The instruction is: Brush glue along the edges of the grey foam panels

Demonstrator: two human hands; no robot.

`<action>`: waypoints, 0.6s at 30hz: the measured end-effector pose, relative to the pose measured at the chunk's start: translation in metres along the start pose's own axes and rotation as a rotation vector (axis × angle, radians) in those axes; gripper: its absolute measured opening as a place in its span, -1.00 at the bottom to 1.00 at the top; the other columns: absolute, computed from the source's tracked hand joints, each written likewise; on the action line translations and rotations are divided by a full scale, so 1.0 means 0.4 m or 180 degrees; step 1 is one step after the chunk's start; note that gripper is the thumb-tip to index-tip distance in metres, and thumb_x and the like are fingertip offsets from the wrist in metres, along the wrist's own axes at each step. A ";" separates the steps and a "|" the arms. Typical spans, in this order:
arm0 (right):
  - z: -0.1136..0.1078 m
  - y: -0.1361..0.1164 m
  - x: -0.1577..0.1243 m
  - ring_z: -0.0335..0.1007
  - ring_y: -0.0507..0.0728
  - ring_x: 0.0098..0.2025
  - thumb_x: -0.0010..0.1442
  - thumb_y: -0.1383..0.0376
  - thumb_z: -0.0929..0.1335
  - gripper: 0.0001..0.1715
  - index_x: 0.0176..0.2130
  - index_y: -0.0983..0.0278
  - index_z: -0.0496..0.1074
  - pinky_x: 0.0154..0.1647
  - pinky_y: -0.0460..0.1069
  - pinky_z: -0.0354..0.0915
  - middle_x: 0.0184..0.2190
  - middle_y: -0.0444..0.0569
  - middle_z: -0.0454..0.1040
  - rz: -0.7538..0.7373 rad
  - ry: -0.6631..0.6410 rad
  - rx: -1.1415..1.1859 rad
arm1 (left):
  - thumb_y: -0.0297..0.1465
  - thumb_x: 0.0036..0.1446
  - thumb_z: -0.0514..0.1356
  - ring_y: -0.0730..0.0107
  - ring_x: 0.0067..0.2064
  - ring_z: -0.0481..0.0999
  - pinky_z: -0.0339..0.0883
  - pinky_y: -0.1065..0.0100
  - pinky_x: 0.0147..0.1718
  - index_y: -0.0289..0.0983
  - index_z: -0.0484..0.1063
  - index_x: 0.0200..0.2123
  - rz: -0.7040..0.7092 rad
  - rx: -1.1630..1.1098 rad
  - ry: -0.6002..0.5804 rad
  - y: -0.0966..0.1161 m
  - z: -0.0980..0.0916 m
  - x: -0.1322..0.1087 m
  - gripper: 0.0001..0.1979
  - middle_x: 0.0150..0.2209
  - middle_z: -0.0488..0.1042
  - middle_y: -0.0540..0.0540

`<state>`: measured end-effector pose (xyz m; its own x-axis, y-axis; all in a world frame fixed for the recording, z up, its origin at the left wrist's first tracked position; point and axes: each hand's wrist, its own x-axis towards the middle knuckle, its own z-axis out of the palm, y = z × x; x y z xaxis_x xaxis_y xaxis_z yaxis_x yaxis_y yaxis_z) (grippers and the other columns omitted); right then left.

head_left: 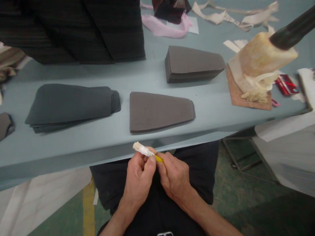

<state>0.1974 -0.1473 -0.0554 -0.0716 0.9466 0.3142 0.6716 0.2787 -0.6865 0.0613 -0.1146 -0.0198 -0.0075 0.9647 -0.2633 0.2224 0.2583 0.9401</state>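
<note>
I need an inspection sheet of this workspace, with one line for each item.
Surface: grey-blue table, partly covered with fabric.
Job's things: brush with a yellow handle and white wrapping, held in front of the table edge, above the lap.
Clutter: near stack, far stack and dark stack of grey fabric; black garment; pink strip; beige strips; yellowish block on a brown board; red item.
Grips: left hand pinches the wrapping; right hand holds the handle.
Cables: nothing seen.
Surroundings: green floor with a yellow line; metal frame under the table.
</note>
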 end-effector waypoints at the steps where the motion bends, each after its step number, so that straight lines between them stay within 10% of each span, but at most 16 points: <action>1: 0.001 -0.002 0.003 0.53 0.09 -0.41 0.59 0.29 0.16 -0.59 -0.10 0.32 0.54 -0.30 -0.02 0.30 -0.38 0.01 0.62 -0.0046 0.0060 -0.0173 | -0.14 0.20 0.18 0.40 -0.49 0.44 0.29 0.39 -0.49 -0.28 0.54 -0.24 -0.0089 -0.0081 -0.0002 0.001 0.003 0.001 -0.68 -0.47 0.51 -0.01; 11: 0.010 0.009 -0.001 0.41 0.13 -0.34 0.58 0.30 0.17 -0.59 0.05 0.36 0.56 -0.27 0.02 0.29 -0.34 0.00 0.51 -0.0015 0.0508 -0.0106 | -0.12 0.23 0.15 0.39 -0.42 0.43 0.36 0.39 -0.40 -0.26 0.51 -0.22 -0.0257 -0.0602 -0.0084 0.027 0.045 0.005 -0.68 -0.45 0.45 0.01; 18: -0.040 0.036 0.003 0.24 0.01 -0.48 0.57 -0.10 0.18 -0.36 -0.34 0.26 0.43 -0.43 -0.05 0.17 -0.51 -0.16 0.34 0.1364 -0.0693 0.1864 | -0.13 0.19 0.28 0.35 -0.38 0.45 0.41 0.35 -0.32 -0.23 0.52 -0.24 0.0028 -0.0618 -0.0701 -0.007 0.001 0.016 -0.72 -0.39 0.50 -0.03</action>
<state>0.2186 -0.1447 -0.0543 -0.0773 0.9852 -0.1533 0.1764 -0.1378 -0.9746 0.0612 -0.1092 -0.0241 0.2101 0.9380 -0.2757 0.0307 0.2755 0.9608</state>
